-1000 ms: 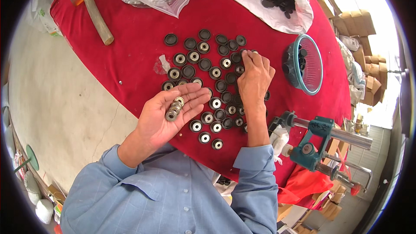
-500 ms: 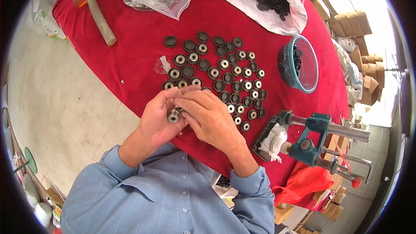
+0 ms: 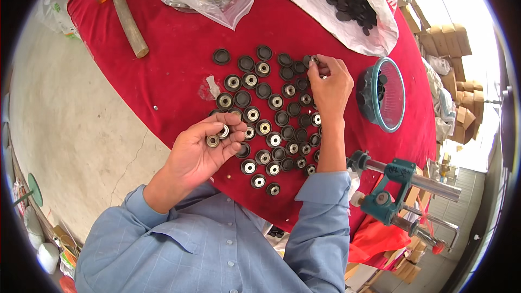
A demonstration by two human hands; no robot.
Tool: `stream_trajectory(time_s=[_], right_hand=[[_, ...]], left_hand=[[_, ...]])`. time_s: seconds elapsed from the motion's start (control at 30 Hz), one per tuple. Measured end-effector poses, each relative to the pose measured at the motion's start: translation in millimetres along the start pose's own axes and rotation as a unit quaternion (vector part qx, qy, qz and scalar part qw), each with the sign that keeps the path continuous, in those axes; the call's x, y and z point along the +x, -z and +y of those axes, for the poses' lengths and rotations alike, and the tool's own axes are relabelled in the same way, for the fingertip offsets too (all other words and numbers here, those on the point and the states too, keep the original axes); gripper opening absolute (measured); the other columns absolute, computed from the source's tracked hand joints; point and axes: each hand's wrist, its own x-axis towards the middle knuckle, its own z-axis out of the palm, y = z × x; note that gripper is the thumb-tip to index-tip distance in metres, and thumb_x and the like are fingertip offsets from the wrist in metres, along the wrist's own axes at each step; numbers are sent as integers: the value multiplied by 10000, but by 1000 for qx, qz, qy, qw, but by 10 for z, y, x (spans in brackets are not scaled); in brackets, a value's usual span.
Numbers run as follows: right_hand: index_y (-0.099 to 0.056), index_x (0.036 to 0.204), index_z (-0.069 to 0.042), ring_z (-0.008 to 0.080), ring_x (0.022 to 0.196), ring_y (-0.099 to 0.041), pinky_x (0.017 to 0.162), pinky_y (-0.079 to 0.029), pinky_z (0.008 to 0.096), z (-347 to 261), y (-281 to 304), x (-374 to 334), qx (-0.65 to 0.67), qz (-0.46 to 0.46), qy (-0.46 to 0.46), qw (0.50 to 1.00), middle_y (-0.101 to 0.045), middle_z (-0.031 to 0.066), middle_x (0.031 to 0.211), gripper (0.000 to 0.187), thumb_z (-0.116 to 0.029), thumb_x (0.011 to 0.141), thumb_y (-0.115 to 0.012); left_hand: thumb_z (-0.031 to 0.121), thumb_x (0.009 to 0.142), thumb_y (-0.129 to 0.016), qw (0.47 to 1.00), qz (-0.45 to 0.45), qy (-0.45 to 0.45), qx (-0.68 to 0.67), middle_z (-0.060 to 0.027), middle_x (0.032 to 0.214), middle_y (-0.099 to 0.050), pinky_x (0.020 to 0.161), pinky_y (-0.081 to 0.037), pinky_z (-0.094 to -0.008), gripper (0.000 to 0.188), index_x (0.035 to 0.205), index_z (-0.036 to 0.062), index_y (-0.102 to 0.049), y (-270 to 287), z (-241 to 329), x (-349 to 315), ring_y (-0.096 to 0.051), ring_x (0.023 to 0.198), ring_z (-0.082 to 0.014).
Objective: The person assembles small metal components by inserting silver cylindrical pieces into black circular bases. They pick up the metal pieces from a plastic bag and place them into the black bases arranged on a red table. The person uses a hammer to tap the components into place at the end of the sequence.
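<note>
In my left hand (image 3: 190, 152), loosely curled at the table's near left, small silver ball bearings (image 3: 213, 141) lie in the palm and fingers. My right hand (image 3: 334, 89) reaches across to the far right of a group of round black caps (image 3: 242, 99). Thumb and fingers there pinch a small bearing (image 3: 315, 59) right at one of the black caps; whether it touches the cap I cannot tell. Many caps in the group have a silver bearing (image 3: 251, 114) set in them, while others hold none. My right hand and forearm hide some of the caps.
A red cloth (image 3: 173, 76) covers the table. At the back stand a clear bag of bearings (image 3: 239, 5) and a white sack of black discs (image 3: 304, 13). A mallet (image 3: 129, 24) lies far left. To the right are a blue basket (image 3: 399, 95) and a green hand press (image 3: 388, 190).
My hands have parted. The right one has swung forward and right to the far caps with a bearing, while the left stays near with its bearings, fingers more open.
</note>
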Motion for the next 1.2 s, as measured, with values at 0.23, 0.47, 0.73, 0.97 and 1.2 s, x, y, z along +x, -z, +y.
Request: stream_trajectory(time_s=[0.23,0.47,0.73,0.97,1.2], right_hand=[[-805,1052,-38,281,845,-716,849,-539,446,164,-128,-8,-86,-47,23,995,-735,97,988,189,-158,908,-785],[-784,1138,-39,282,1015,-679,888,-511,434,169,-112,-157,-199,-35,162,966,-696,81,1113,247,-66,901,-718],[-748,1217,-44,268,1047,-660,944,-474,430,44,-80,-110,-298,-79,175,935,-708,67,1121,422,-15,798,-710],[-684,1326,-27,300,1116,-683,967,-517,475,-134,143,-390,-154,-36,61,986,-724,107,1191,450,-22,876,-677],[-683,1326,-12,259,926,-748,809,-593,375,-866,1043,-851,72,8,10,997,-746,148,1076,402,30,926,-662]], left_hand=[[71,1039,-520,1000,28,-4,-13,-210,1183,-681,949,-610,-399,247,1217,-57,-633,39,43,-11,-697,1057,-281],[65,1029,-529,999,37,-13,-8,-216,1183,-667,942,-604,-388,235,1198,-59,-634,-6,65,-40,-684,1034,-278],[15,1001,-529,995,6,-82,49,-234,1250,-646,909,-600,-366,343,1327,-81,-573,-148,431,-20,-689,1046,-277],[42,1047,-534,946,-10,-249,207,-354,1449,-470,1039,-595,-449,497,1441,-197,-348,-993,1269,722,-588,1286,-423],[362,1089,-499,933,27,-228,278,-384,1690,-168,1242,-345,-597,815,1582,-192,-162,-1446,1933,931,-224,1566,-556]])
